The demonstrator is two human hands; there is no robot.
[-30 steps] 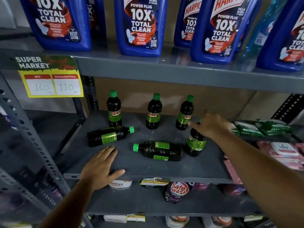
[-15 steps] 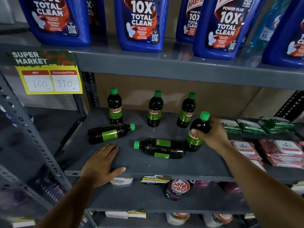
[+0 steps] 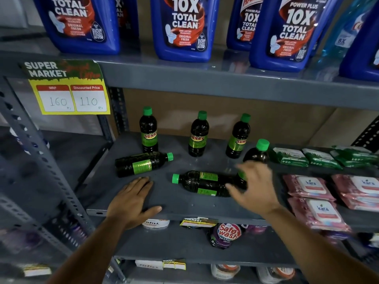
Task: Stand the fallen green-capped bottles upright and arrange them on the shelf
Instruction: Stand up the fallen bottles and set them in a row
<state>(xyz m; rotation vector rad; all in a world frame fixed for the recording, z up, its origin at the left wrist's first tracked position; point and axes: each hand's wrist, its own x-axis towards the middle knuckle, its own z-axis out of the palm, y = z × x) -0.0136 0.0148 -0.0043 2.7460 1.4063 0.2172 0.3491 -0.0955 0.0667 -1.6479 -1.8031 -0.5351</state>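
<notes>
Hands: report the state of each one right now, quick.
Left hand: open, flat on the shelf, holding nothing.
Right hand: open, fingers spread over the fallen bottle, no grip on it.

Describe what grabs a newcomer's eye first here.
Big blue toilet-cleaner bottles line the top shelf above a yellow price tag. On the grey metal middle shelf, two dark green-capped bottles lie fallen; the right hand hovers open over one, the left hand rests flat.

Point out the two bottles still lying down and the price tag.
Left fallen bottle [image 3: 141, 165], head view, on its green label.
Front fallen bottle [image 3: 202, 183], head view, on its dark body.
Price tag [image 3: 68, 95], head view, on its yellow card.
</notes>
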